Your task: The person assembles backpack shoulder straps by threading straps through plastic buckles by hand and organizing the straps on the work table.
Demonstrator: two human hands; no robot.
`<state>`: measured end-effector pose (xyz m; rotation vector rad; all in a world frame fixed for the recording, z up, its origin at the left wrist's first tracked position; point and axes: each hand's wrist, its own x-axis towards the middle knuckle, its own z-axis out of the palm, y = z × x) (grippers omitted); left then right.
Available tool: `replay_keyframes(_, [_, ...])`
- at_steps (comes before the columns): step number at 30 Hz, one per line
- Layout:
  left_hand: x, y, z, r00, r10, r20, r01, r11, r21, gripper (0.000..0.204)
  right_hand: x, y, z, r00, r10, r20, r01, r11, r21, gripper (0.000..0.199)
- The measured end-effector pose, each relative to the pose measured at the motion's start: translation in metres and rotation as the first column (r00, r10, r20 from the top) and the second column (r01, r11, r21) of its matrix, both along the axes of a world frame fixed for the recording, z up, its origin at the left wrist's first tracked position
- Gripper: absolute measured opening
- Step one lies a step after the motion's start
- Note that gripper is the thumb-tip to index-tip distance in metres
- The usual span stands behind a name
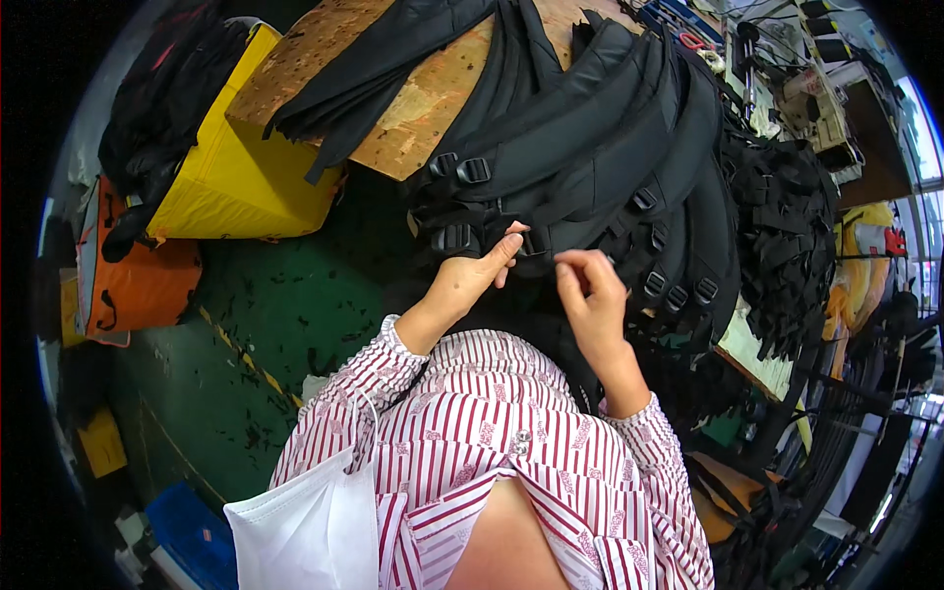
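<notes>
A thick bundle of black padded shoulder straps [600, 157] hangs over the near edge of a wooden table, with black plastic buckles at the lower ends. My left hand [467, 280] is closed, its thumb and fingers pinching a black buckle [532, 242] at the end of one strap. Just right of it, my right hand [596, 300] is closed, thumb and forefinger curled together. Whatever lies between those fingertips is too small and dark to make out. Another buckle [453, 238] sits beside my left thumb, and several more hang right of my right hand.
The wooden tabletop [413, 118] ends close in front of me. A yellow bin [236, 177] and an orange bag [143, 285] stand on the left. Scraps litter the green floor [265, 315]. A heap of black webbing [787, 226] lies at the right, near a machine [821, 108].
</notes>
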<state>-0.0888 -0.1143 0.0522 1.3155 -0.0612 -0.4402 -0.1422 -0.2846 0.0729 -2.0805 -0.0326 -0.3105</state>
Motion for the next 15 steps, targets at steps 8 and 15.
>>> replay_keyframes(8, [0.000,-0.002,-0.001,0.918,-0.023,-0.396,-0.073,0.971,-0.227,0.035,0.003,0.011,-0.014,0.998,-0.030,0.054,0.036,0.992,-0.118,0.017])
replay_keyframes(15, [-0.008,-0.014,0.000,0.918,0.002,-0.396,-0.086,0.977,-0.194,0.035,0.005,0.017,-0.032,0.972,-0.133,0.192,0.179,0.952,-0.247,0.015])
